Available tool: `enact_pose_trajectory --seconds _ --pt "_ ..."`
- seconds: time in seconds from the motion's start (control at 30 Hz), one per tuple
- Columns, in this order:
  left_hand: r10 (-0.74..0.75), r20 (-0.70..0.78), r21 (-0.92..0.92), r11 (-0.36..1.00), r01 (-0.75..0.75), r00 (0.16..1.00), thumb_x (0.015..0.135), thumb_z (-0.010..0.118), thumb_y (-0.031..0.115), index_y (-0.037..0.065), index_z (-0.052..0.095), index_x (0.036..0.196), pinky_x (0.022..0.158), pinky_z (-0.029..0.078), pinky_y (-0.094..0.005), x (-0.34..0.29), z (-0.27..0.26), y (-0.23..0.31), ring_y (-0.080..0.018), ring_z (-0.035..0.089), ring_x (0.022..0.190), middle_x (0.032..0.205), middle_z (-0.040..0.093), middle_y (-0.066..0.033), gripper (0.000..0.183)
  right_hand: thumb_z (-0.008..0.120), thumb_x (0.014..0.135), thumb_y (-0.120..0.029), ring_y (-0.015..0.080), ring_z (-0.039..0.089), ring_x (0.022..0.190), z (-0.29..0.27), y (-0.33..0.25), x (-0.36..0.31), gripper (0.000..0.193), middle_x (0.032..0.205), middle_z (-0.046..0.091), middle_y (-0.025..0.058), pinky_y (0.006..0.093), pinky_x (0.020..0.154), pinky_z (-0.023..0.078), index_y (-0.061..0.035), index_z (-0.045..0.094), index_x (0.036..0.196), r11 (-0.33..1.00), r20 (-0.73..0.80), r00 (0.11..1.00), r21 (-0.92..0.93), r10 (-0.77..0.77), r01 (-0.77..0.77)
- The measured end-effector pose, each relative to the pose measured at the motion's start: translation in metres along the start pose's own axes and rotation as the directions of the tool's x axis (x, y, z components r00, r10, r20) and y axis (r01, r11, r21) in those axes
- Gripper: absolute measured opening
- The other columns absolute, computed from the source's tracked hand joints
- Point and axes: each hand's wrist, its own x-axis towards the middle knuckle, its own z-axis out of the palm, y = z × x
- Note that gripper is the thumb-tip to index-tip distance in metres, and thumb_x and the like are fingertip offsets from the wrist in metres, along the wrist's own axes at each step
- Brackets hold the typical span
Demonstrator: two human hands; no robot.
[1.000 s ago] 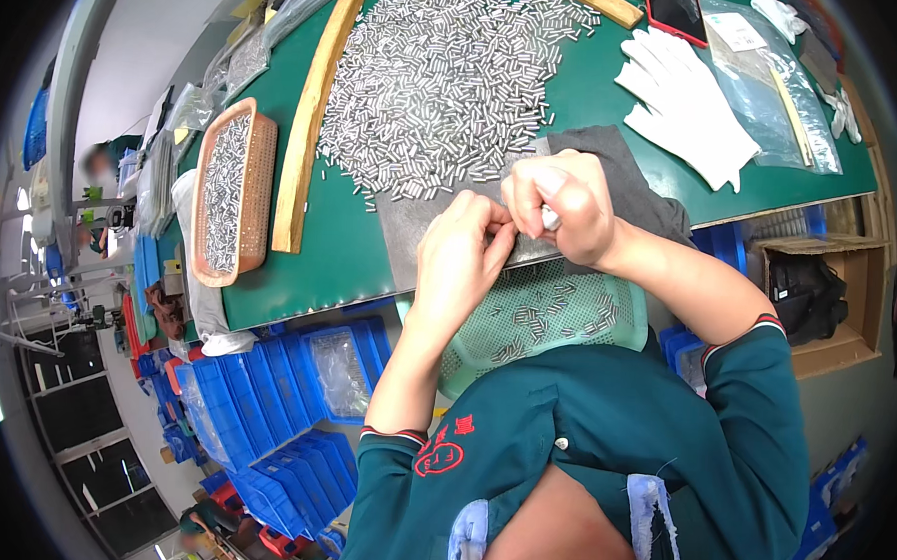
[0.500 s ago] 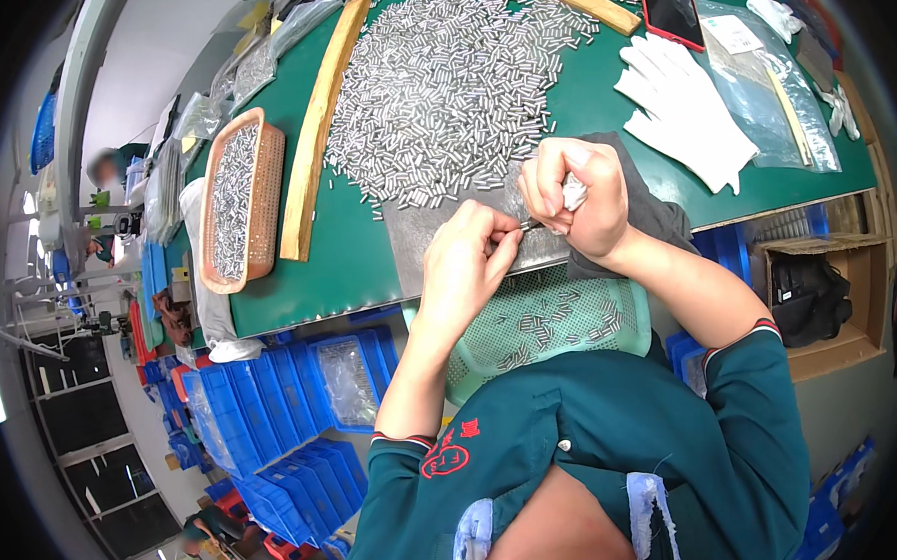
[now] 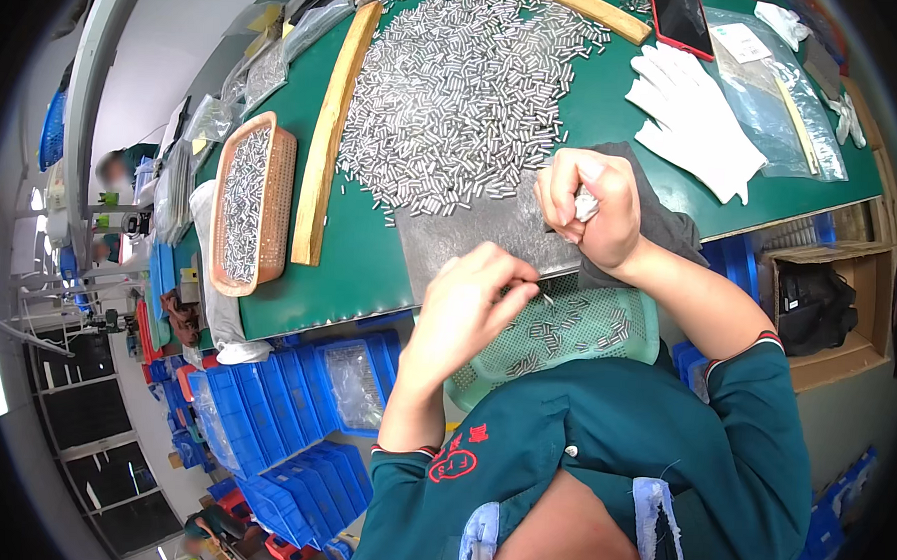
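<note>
Well to the left of the person's left hand point(image 3: 472, 303), I see a peach basket point(image 3: 277, 207) filled with small metal pins, standing on the green tabletop point(image 3: 362, 246); below and left of that hand are blue bins point(image 3: 268, 397). A wooden strip point(image 3: 336, 135) lies nearer, and beyond the hand spreads a big heap of metal pins point(image 3: 456, 105), reaching onto a grey mat point(image 3: 433, 241). The left hand has its thumb and forefinger nearly together over the near edge of the mat; I cannot tell whether a pin sits between them. Just right of and below those fingertips is a green basket point(image 3: 472, 381) with loose pins inside. The right hand point(image 3: 613, 215), higher up, is closed around a white-wrapped handle point(image 3: 586, 204). Just right of it lies a dark cloth point(image 3: 664, 227), then, farther off, a white glove point(image 3: 694, 121).
</note>
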Motion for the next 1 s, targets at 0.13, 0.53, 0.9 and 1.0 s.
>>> enact_pose_trajectory --seconds 0.13,0.53,0.9,1.0 --pt "-0.084 -0.275 0.176 0.975 0.136 0.958 0.076 0.062 0.01 0.006 0.06 0.086 0.057 0.044 -0.0279 0.017 0.001 -0.017 -0.0176 0.054 0.063 0.076 0.054 -0.0068 0.012 0.03 0.087 -0.027 0.0068 0.029 0.036 -0.002 0.0 0.0 0.04 0.046 0.039 0.0032 0.0213 0.035 0.024 -0.0033 0.04 0.057 0.998 0.011 1.0 0.055 0.018 -0.018" --pt "-0.143 -0.245 0.173 0.967 0.188 0.959 0.074 0.063 0.013 0.006 0.058 0.083 0.061 0.044 -0.0318 0.019 0.016 -0.016 -0.0215 0.056 0.068 0.076 0.055 -0.0066 0.012 0.032 0.087 -0.025 0.0055 0.031 0.037 -0.003 0.002 0.001 0.039 0.049 0.042 0.0027 0.0208 0.035 0.025 -0.0019 0.043 0.057 0.99 0.033 0.996 0.113 0.078 -0.081" --pt "-0.202 -0.215 0.093 0.97 0.226 0.956 0.073 0.064 0.014 0.008 0.056 0.082 0.063 0.042 -0.0326 0.015 0.02 -0.012 -0.0226 0.056 0.069 0.076 0.054 -0.005 0.013 0.032 0.087 -0.028 0.0058 0.031 0.035 -0.004 0.001 0.001 0.041 0.048 0.041 0.0032 0.021 0.034 0.024 -0.0022 0.043 0.058 0.983 0.025 0.994 0.151 0.105 -0.108" --pt "-0.183 -0.25 0.09 0.973 0.211 0.951 0.073 0.064 0.014 0.008 0.056 0.081 0.063 0.042 -0.0329 0.015 0.021 -0.009 -0.0223 0.056 0.069 0.076 0.054 -0.0047 0.013 0.031 0.088 -0.03 0.0063 0.03 0.035 -0.004 0.0 0.002 0.042 0.047 0.039 0.0033 0.0207 0.034 0.024 -0.0027 0.042 0.058 0.983 0.035 0.997 0.166 0.068 -0.073"
